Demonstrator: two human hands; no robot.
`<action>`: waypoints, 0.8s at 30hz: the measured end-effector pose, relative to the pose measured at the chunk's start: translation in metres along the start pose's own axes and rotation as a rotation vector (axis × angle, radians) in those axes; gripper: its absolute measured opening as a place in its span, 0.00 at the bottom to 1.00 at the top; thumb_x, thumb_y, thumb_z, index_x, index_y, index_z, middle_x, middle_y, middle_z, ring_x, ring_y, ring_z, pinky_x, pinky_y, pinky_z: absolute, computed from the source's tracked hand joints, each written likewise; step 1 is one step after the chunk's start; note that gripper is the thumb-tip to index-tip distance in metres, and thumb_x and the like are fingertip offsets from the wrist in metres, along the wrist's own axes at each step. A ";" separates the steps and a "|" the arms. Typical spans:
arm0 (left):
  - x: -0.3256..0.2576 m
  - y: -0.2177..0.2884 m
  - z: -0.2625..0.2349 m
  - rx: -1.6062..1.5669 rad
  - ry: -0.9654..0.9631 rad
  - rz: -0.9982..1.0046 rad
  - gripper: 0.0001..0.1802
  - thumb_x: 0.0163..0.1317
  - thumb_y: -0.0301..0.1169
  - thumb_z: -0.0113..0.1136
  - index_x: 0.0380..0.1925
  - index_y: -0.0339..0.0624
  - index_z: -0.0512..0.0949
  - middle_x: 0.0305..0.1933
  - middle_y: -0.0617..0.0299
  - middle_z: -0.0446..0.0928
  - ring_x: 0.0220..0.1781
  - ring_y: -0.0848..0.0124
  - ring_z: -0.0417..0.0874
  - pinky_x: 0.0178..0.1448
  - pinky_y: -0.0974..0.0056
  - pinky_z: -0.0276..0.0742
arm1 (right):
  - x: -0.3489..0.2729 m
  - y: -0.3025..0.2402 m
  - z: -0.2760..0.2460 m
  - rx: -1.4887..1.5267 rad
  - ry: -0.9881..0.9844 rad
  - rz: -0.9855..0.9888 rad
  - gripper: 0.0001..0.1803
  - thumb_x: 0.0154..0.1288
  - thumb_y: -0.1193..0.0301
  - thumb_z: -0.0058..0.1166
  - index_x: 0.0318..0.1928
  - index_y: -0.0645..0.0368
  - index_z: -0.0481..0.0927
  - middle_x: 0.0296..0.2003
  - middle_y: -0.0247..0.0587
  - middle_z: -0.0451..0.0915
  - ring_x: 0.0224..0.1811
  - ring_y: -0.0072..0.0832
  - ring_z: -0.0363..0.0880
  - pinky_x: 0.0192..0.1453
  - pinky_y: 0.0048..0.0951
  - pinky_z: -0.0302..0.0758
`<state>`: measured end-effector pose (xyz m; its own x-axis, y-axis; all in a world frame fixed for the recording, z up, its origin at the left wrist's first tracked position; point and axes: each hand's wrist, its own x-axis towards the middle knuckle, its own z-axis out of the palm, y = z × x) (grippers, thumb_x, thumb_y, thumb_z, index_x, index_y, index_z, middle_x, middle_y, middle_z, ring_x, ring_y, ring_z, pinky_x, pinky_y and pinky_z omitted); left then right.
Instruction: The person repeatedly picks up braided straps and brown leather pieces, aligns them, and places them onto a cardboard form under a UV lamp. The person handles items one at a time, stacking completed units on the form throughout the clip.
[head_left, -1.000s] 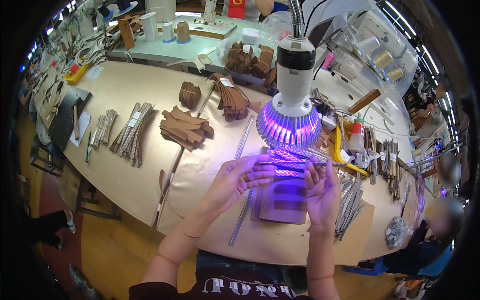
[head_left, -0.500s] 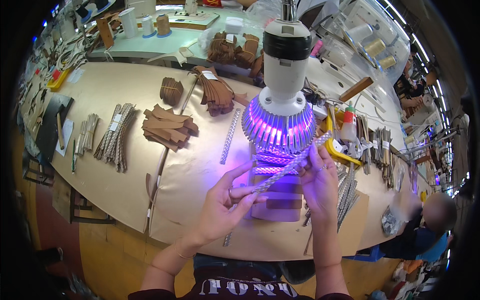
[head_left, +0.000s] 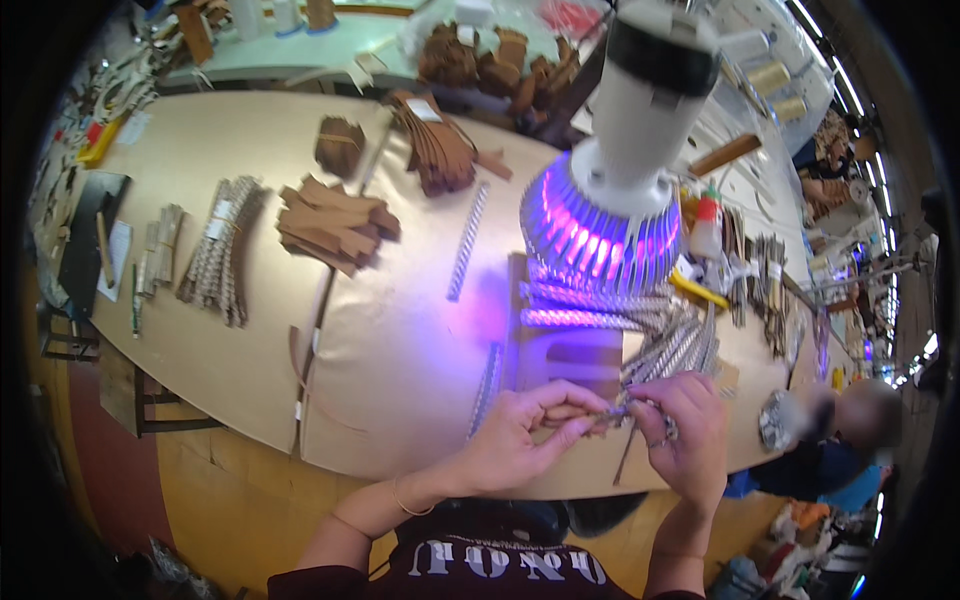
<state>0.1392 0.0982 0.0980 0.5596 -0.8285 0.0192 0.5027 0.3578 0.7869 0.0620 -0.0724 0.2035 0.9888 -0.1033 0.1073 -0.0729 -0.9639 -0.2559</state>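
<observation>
A silvery braided strap (head_left: pixel 617 411) is pinched between my two hands near the front of the table, most of it hidden by the fingers. On its left side my left hand (head_left: pixel 530 435) is closed, thumb and fingertips together. My right hand (head_left: pixel 688 430) grips it from the right, fingers curled in. Just beyond the hands stands a brown slotted block (head_left: pixel 585 375). More braided straps (head_left: pixel 585 319) lie across it, lit violet by a finned lamp (head_left: pixel 600 225). A pile of loose straps (head_left: pixel 680 345) fans out on the right.
Single straps lie left of the block, one farther (head_left: pixel 468 240) and one nearer (head_left: pixel 485 390). Brown leather strips (head_left: pixel 338 225) and a tied strap bundle (head_left: pixel 222 255) are farther left. A red-capped bottle (head_left: pixel 706 225) stands behind the lamp's right side. Another person (head_left: pixel 850 440) is at right.
Both hands have come down toward me and closer together, the right one also moving right. The strap, earlier stretched diagonally under the lamp, is now mostly covered by the fingers. The view has shifted.
</observation>
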 end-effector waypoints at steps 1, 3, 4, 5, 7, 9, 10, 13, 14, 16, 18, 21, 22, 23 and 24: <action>-0.001 -0.005 0.001 0.091 0.046 0.012 0.12 0.68 0.21 0.55 0.50 0.34 0.76 0.47 0.57 0.83 0.51 0.71 0.84 0.54 0.69 0.80 | -0.003 0.001 -0.001 0.073 -0.088 0.084 0.08 0.58 0.69 0.65 0.38 0.55 0.84 0.32 0.35 0.81 0.37 0.35 0.80 0.49 0.37 0.73; -0.002 -0.014 -0.002 0.245 0.147 0.125 0.12 0.66 0.21 0.58 0.49 0.35 0.78 0.47 0.56 0.83 0.48 0.69 0.86 0.52 0.68 0.80 | -0.001 0.004 0.002 0.181 -0.130 0.118 0.05 0.60 0.71 0.65 0.34 0.58 0.83 0.25 0.37 0.77 0.26 0.31 0.77 0.32 0.29 0.71; -0.004 -0.018 -0.003 0.350 0.211 0.171 0.12 0.65 0.22 0.59 0.49 0.35 0.78 0.47 0.55 0.82 0.46 0.67 0.86 0.50 0.66 0.80 | 0.003 0.005 0.005 0.233 -0.118 0.179 0.05 0.60 0.72 0.64 0.35 0.59 0.83 0.24 0.38 0.77 0.24 0.29 0.76 0.31 0.28 0.70; -0.006 -0.021 -0.005 0.464 0.281 0.221 0.13 0.64 0.22 0.60 0.49 0.36 0.79 0.46 0.54 0.82 0.45 0.65 0.86 0.49 0.65 0.80 | 0.007 0.004 0.009 0.281 -0.098 0.236 0.05 0.61 0.72 0.64 0.35 0.60 0.83 0.24 0.38 0.77 0.23 0.27 0.75 0.30 0.27 0.70; -0.008 -0.027 -0.010 0.641 0.410 0.295 0.14 0.62 0.23 0.61 0.49 0.37 0.80 0.45 0.53 0.80 0.41 0.61 0.85 0.46 0.62 0.79 | 0.020 0.005 0.015 0.305 0.011 0.192 0.06 0.63 0.75 0.63 0.38 0.64 0.81 0.22 0.38 0.76 0.21 0.20 0.74 0.26 0.22 0.68; -0.004 -0.033 -0.016 0.777 0.524 0.350 0.15 0.61 0.24 0.62 0.50 0.39 0.80 0.44 0.52 0.79 0.38 0.57 0.83 0.43 0.60 0.78 | 0.033 0.005 0.021 0.365 -0.007 0.258 0.08 0.62 0.75 0.63 0.40 0.65 0.80 0.22 0.36 0.77 0.23 0.18 0.74 0.28 0.22 0.69; -0.004 -0.036 -0.019 0.808 0.519 0.348 0.16 0.61 0.23 0.62 0.50 0.38 0.80 0.44 0.52 0.78 0.38 0.59 0.82 0.43 0.60 0.78 | 0.038 0.005 0.024 0.374 -0.016 0.292 0.09 0.62 0.75 0.63 0.41 0.65 0.79 0.22 0.35 0.77 0.23 0.17 0.74 0.28 0.22 0.70; -0.001 -0.044 -0.023 0.910 0.496 0.339 0.17 0.61 0.23 0.62 0.52 0.39 0.79 0.45 0.52 0.75 0.36 0.61 0.81 0.41 0.61 0.78 | 0.044 0.002 0.037 0.439 -0.040 0.337 0.09 0.63 0.78 0.62 0.40 0.64 0.75 0.28 0.31 0.77 0.30 0.14 0.73 0.36 0.19 0.70; 0.000 -0.046 -0.022 0.919 0.482 0.323 0.18 0.61 0.23 0.62 0.52 0.40 0.79 0.45 0.53 0.75 0.36 0.61 0.80 0.40 0.60 0.77 | 0.044 0.002 0.041 0.445 -0.045 0.339 0.09 0.63 0.79 0.62 0.39 0.63 0.73 0.30 0.30 0.77 0.32 0.13 0.73 0.38 0.18 0.70; 0.001 -0.051 -0.021 0.933 0.470 0.316 0.19 0.60 0.24 0.63 0.53 0.41 0.79 0.45 0.53 0.75 0.36 0.61 0.79 0.39 0.59 0.77 | 0.044 0.001 0.054 0.451 0.029 0.358 0.11 0.60 0.78 0.65 0.39 0.65 0.75 0.28 0.32 0.78 0.31 0.15 0.75 0.37 0.19 0.72; 0.001 -0.054 -0.020 0.947 0.472 0.329 0.21 0.60 0.25 0.64 0.54 0.43 0.79 0.45 0.54 0.74 0.35 0.61 0.79 0.39 0.59 0.76 | 0.043 -0.001 0.063 0.469 0.079 0.382 0.12 0.59 0.78 0.66 0.39 0.66 0.75 0.27 0.34 0.78 0.31 0.15 0.76 0.37 0.19 0.73; -0.004 -0.059 -0.018 0.919 0.463 0.326 0.22 0.59 0.24 0.64 0.55 0.43 0.79 0.45 0.55 0.74 0.35 0.62 0.78 0.38 0.59 0.76 | 0.037 -0.006 0.066 0.496 0.091 0.452 0.15 0.58 0.79 0.67 0.40 0.63 0.71 0.28 0.33 0.79 0.33 0.15 0.77 0.39 0.18 0.73; -0.004 -0.060 -0.018 0.907 0.465 0.331 0.22 0.58 0.24 0.64 0.55 0.42 0.78 0.45 0.55 0.74 0.35 0.62 0.78 0.38 0.59 0.76 | 0.036 -0.006 0.066 0.488 0.076 0.459 0.16 0.58 0.79 0.66 0.40 0.62 0.70 0.28 0.33 0.79 0.33 0.15 0.77 0.40 0.18 0.73; -0.004 -0.062 -0.018 0.897 0.467 0.335 0.23 0.58 0.23 0.64 0.56 0.42 0.78 0.45 0.55 0.74 0.35 0.63 0.78 0.39 0.59 0.76 | 0.037 -0.007 0.065 0.470 0.064 0.478 0.17 0.58 0.79 0.66 0.41 0.61 0.69 0.28 0.33 0.79 0.34 0.15 0.77 0.40 0.18 0.73; -0.004 -0.064 -0.018 0.890 0.467 0.341 0.23 0.58 0.23 0.64 0.56 0.41 0.78 0.46 0.55 0.73 0.35 0.63 0.78 0.39 0.60 0.76 | 0.037 -0.008 0.065 0.483 0.060 0.477 0.17 0.58 0.79 0.66 0.40 0.60 0.68 0.28 0.33 0.79 0.34 0.15 0.76 0.40 0.18 0.72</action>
<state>0.1172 0.0868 0.0365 0.8726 -0.4288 0.2340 -0.2863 -0.0607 0.9562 0.1080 -0.0526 0.1471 0.8528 -0.5170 -0.0740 -0.4192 -0.5931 -0.6874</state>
